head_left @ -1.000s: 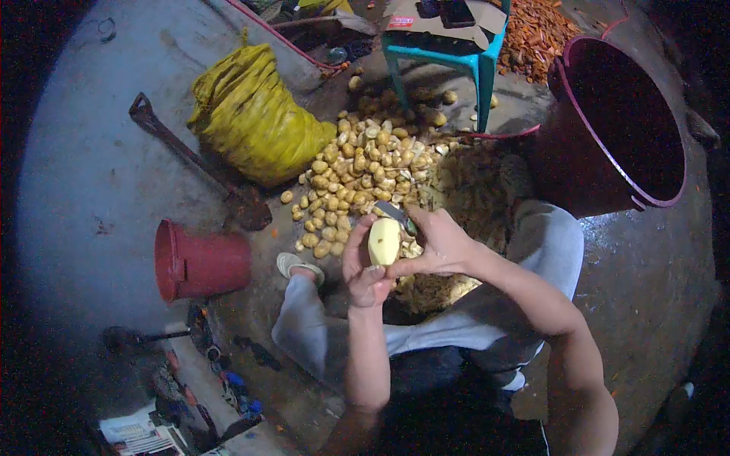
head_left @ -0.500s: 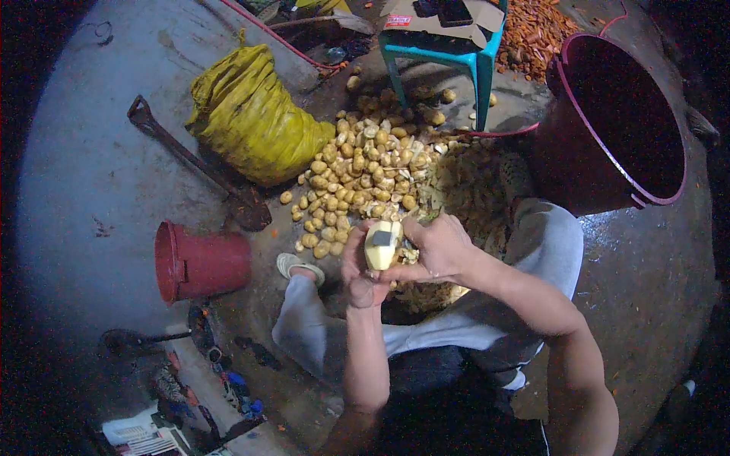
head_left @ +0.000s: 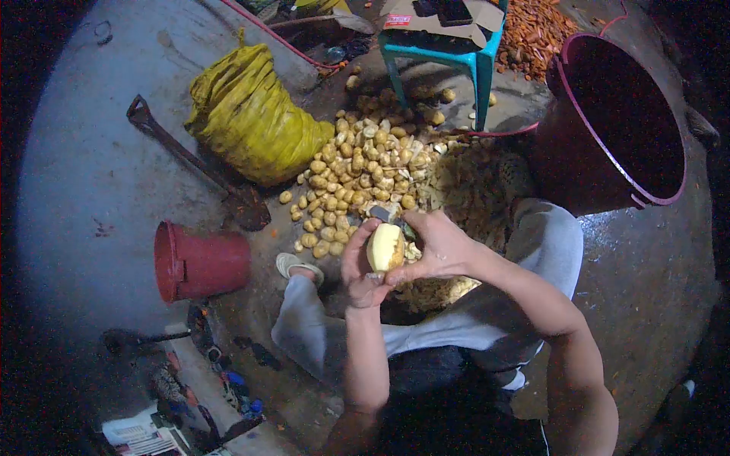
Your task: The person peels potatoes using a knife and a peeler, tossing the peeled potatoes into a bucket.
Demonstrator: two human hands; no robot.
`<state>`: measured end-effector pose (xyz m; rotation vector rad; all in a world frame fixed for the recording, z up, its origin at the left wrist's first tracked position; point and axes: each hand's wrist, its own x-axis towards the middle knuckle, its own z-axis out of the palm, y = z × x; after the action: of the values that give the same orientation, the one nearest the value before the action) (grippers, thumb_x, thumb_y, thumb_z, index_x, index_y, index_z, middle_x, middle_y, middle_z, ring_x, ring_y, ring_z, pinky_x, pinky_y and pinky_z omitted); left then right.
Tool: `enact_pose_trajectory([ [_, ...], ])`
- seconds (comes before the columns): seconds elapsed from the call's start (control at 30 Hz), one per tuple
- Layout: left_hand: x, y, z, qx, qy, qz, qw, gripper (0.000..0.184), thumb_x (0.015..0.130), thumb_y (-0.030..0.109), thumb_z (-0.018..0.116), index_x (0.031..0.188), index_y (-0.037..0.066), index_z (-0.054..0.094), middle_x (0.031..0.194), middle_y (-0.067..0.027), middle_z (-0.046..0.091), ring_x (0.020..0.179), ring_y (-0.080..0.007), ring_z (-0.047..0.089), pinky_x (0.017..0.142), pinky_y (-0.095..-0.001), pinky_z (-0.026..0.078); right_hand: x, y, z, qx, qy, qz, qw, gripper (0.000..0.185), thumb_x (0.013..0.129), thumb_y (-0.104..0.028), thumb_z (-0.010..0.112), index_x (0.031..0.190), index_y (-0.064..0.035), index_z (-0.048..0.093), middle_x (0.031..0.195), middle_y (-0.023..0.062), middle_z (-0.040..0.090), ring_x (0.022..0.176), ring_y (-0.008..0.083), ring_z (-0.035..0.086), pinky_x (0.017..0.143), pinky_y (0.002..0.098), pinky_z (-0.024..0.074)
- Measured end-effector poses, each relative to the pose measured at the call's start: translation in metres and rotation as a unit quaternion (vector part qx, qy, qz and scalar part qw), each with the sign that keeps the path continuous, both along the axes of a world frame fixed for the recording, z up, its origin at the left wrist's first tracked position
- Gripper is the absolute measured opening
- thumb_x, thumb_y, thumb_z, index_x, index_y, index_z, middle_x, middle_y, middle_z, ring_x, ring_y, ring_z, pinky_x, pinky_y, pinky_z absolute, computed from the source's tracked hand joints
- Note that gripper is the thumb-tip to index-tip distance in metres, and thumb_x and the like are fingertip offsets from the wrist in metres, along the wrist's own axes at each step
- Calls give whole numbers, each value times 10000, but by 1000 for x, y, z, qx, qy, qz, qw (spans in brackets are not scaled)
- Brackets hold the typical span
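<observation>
A mostly peeled potato [head_left: 384, 247], pale yellow with a strip of brown skin along its lower right, sits in my left hand [head_left: 356, 266], whose fingers wrap its left side. My right hand [head_left: 441, 245] is closed on a knife [head_left: 379, 213]; its short dark blade shows just above the potato's top end, while most of the handle is hidden in my fingers. The right thumb rests near the potato's lower end. Just beyond both hands spreads a pile of unpeeled potatoes [head_left: 357, 163]. Peelings [head_left: 433, 292] lie on the floor beneath my right hand.
A yellow sack [head_left: 255, 114] and a shovel [head_left: 182, 159] lie left of the pile. One red bucket [head_left: 205, 262] lies at left; a large dark-red tub [head_left: 578, 144] tilts at right. A teal stool [head_left: 483, 83] carries cardboard, with orange pieces [head_left: 532, 34] heaped behind.
The knife blade has moved off the potato's face, up beyond its top end. The potato has turned in my left hand, showing a brown skin strip.
</observation>
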<state>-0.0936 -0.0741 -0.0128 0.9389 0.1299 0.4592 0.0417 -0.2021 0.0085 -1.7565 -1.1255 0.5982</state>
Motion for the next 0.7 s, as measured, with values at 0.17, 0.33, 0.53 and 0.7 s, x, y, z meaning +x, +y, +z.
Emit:
enact_pose_trajectory([
  [0.17,-2,4,-3,5,15,-20,1000,818,599,267,872,1249,-24,469,1179,-121,592,1049,-232,614,923,-372,518,-4,0,-6,52,1,4,999,797,508,-694,786,714,40,553,526,167,491,468,299,517,495,400,423],
  [0.33,-6,9,-8,38,7,-29,999,932,636,569,804,1251,-49,476,1201,-126,573,1084,-213,590,934,-353,496,-9,-1,-1,81,-26,-2,996,788,519,-687,784,760,31,568,535,187,513,495,344,562,498,407,441],
  [0.53,2,0,14,69,12,38,997,855,631,526,818,1250,34,494,1178,-82,590,1078,-206,593,922,-355,510,-12,-3,4,29,-148,-32,988,772,657,-769,620,743,-5,559,534,188,560,485,384,582,476,467,474],
  [0.7,7,-6,14,98,19,106,989,794,622,287,839,1273,18,472,1193,-95,572,1095,-219,578,949,-353,484,-14,0,0,18,-219,-46,974,684,745,-734,554,720,-51,533,512,165,547,480,358,585,438,472,442],
])
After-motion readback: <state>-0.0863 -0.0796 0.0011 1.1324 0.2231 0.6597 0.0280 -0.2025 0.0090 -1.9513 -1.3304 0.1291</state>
